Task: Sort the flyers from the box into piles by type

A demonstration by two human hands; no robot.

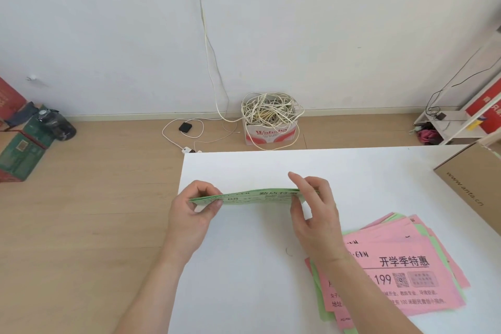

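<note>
White table [244, 274], left hand [193, 210], right hand [317, 207] pinching green flyers' [257, 196] ends

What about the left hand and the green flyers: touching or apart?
Touching. The head view shows the left hand pinching the left end of the green flyers between thumb and fingers.

White flat tabletop [244, 266]: mixed pile of pink and green paper flyers [401, 266] near right; brown cardboard box [471, 187] far right.
</note>
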